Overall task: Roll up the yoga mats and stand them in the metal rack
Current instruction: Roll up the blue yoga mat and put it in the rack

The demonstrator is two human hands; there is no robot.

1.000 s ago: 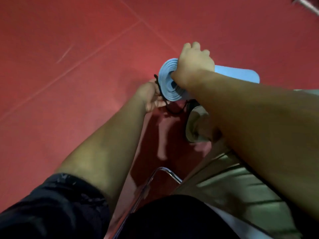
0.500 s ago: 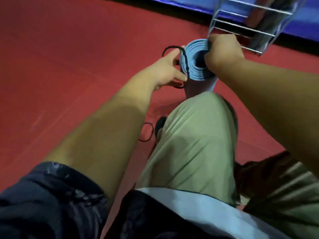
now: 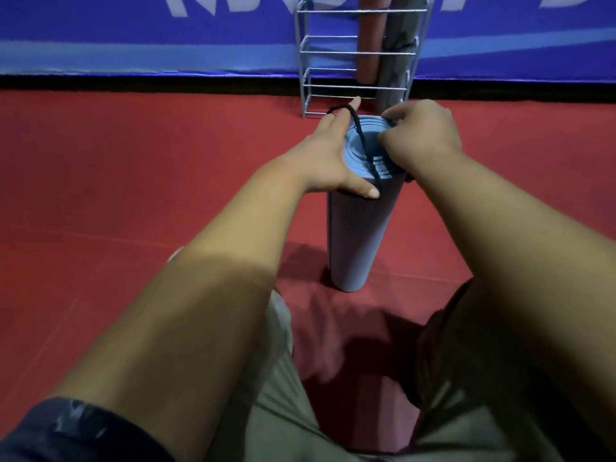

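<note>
Directly ahead in the head view, the metal rack (image 3: 358,53) stands against a blue wall banner (image 3: 133,35), on the far edge of the red floor (image 3: 133,195). A reddish-brown rolled mat (image 3: 368,45) and a grey rolled mat (image 3: 396,61) stand upright in the rack's right part; through its left part only wire rungs and the banner show. A black strip runs along the foot of the banner on both sides of the rack. Wide red floor lies open to the left and right of the rack and between it and the person.

On the near side of the rack, the rolled blue yoga mat (image 3: 356,235) stands on end on the floor, its base well short of the rack's foot. Its spiral top faces the camera. A black cord (image 3: 361,138) crosses that top from the far rim to the near rim.

Both forearms reach forward toward the rack. The left hand (image 3: 328,155) lies spread against the mat's left upper side, fingers straight, the cord looped over them and the thumb laid across the near wall. The right hand (image 3: 423,138) curls over the mat's right top rim and grips it. Whether it also pinches the cord cannot be told. Khaki trouser legs (image 3: 276,395) fill the lower edge.
</note>
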